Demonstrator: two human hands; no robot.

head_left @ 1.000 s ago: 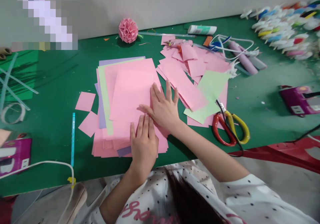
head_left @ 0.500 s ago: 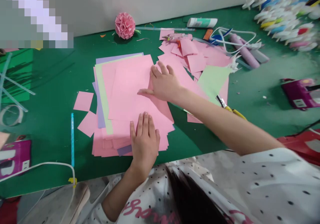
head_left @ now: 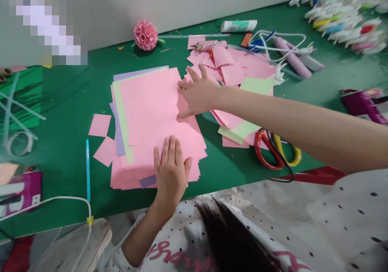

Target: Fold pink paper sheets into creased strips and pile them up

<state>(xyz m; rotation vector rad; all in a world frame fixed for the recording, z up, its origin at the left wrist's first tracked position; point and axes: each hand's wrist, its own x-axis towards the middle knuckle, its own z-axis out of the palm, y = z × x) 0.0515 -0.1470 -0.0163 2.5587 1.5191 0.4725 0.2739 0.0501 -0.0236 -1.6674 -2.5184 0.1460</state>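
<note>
A stack of coloured paper sheets, mostly pink with pale green and purple edges showing, lies in front of me with a pink sheet (head_left: 151, 110) on top. My left hand (head_left: 171, 169) rests flat on the lower part of the stack, fingers stretched out. At the stack's right edge, my right hand (head_left: 200, 92) is spread with palm down and thumb apart, its fingertips at the top sheet's edge. What lies under its palm is hidden. Two small pink paper squares (head_left: 100, 125) lie left of the stack, near a blue pencil (head_left: 87, 169).
Right of the stack are pink paper pieces (head_left: 233, 72), a pink glue gun (head_left: 209, 45) and scissors (head_left: 269, 150) with red and yellow handles. A pink paper flower ball (head_left: 146, 35) stands by the wall. A tape roll (head_left: 18, 143) and white cable (head_left: 60, 198) are at left.
My right hand has shifted right across the top sheet to its edge, thumb drawn back and fingers spread. The right forearm now lies higher, uncovering the scissor handles. My left hand stays on the stack.
</note>
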